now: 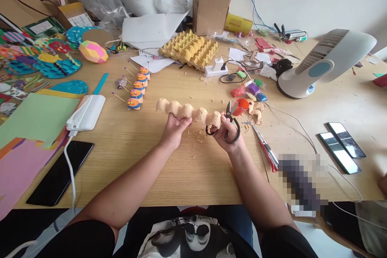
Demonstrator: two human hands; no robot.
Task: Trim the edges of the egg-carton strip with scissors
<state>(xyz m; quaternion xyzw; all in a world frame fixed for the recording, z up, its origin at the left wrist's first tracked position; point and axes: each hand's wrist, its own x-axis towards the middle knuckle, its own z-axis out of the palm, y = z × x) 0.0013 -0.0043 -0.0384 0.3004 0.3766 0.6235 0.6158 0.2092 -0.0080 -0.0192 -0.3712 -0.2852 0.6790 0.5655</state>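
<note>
A pale row of egg carton cups (186,109) stretches sideways above the table, domes facing up. My left hand (173,132) is closed on its near edge around the middle. At the right end, my right hand (228,134) pinches the last cup and also carries black-handled scissors (229,116), their blades pointing up and away from the strip. Paper crumbs lie on the wood beneath. Beyond my left hand stands a painted egg carton caterpillar (138,88) in orange and blue, with toothpicks beside it.
Right of my hands are a small red bucket (241,107), carton scraps (256,113), a red utility knife (267,151) and a white fan (320,64). Behind sits a yellow egg tray (190,50). Coloured paper (36,121), a power bank (87,113) and a black phone (62,173) lie left.
</note>
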